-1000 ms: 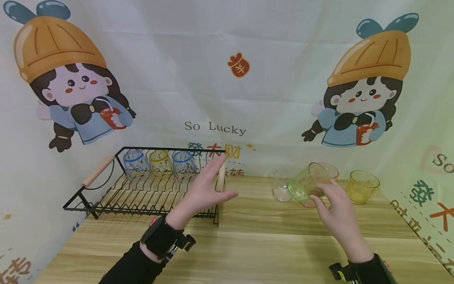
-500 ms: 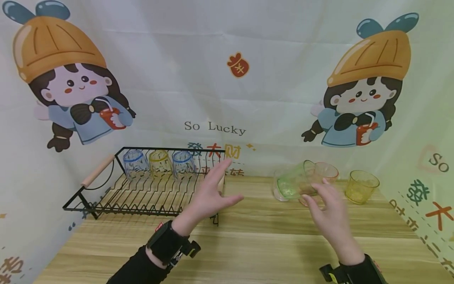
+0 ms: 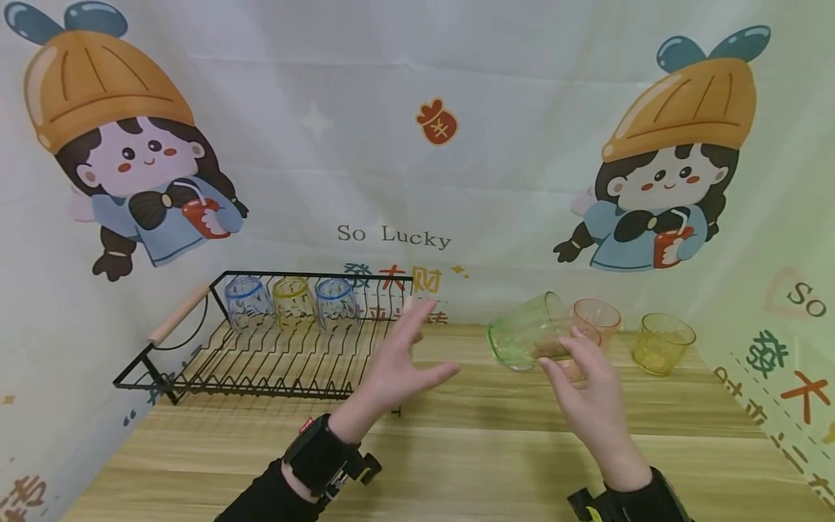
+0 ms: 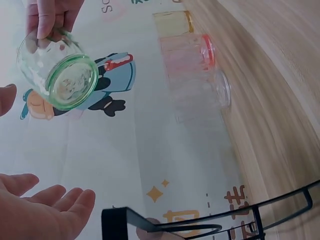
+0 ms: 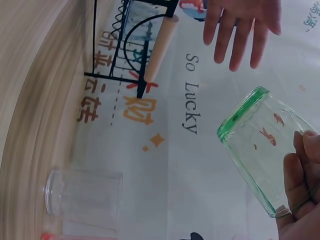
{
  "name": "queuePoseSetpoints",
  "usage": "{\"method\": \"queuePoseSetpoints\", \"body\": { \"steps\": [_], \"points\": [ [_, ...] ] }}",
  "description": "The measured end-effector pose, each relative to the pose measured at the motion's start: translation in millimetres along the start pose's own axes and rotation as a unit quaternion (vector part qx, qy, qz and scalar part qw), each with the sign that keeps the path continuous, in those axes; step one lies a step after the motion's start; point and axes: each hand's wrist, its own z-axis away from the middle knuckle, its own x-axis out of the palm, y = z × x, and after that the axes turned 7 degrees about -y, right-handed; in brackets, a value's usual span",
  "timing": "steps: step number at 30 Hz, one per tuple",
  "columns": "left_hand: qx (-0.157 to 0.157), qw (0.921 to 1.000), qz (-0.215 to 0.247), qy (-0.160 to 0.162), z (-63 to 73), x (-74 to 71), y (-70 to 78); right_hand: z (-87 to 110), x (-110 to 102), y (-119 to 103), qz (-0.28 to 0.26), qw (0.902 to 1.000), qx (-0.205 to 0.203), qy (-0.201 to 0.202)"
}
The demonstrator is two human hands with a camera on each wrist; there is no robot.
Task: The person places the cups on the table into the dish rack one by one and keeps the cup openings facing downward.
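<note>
My right hand [image 3: 587, 395] pinches a green-tinted drinking glass [image 3: 518, 333] near its rim. Held above the table, the glass lies tilted with its thick green base turned toward the left; in the right wrist view small reddish marks show through its wall. My left hand [image 3: 394, 370], fingers spread and holding nothing, hovers over the right end of a black wire dish rack [image 3: 261, 394]. In the rack's back row stand a blue-rimmed glass [image 3: 248, 304], a yellow-rimmed glass [image 3: 293, 304] and another blue-rimmed glass [image 3: 337, 304], seemingly upside down.
Behind my right hand, a pink glass [image 3: 603, 317] and a yellow glass [image 3: 665, 348] stand on the wooden table [image 3: 496, 464]. A clear glass [image 4: 200, 97] beside them is mostly hidden behind the green one in the head view. A printed cloth [image 3: 522, 167] hangs behind.
My right hand has carried the green glass left, toward the rack, away from the pink glass. The left hand has shifted a little to the right and down, still spread.
</note>
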Motion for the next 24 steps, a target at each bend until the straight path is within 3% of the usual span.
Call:
{"method": "queuePoseSetpoints", "body": {
  "steps": [7, 13, 19, 24],
  "points": [
    [0.018, 0.9994, 0.031, 0.003, 0.9, 6.1, 0.5, -0.5, 6.0, -9.9, -0.031, 0.9992, 0.024, 0.007],
    [0.029, 0.9979, 0.058, 0.009, 1.7, 11.9, 2.8, -3.4, 12.8, -11.1, -0.069, 0.9974, -0.014, 0.013],
    [0.033, 0.9965, 0.074, 0.022, 2.7, 17.1, 4.7, -4.1, 18.5, -13.7, -0.129, 0.9912, -0.030, 0.007],
    [0.031, 0.9954, 0.087, 0.026, 3.1, 20.6, 7.5, -3.4, 21.6, -18.5, -0.199, 0.9797, -0.023, 0.008]
  ]
}}
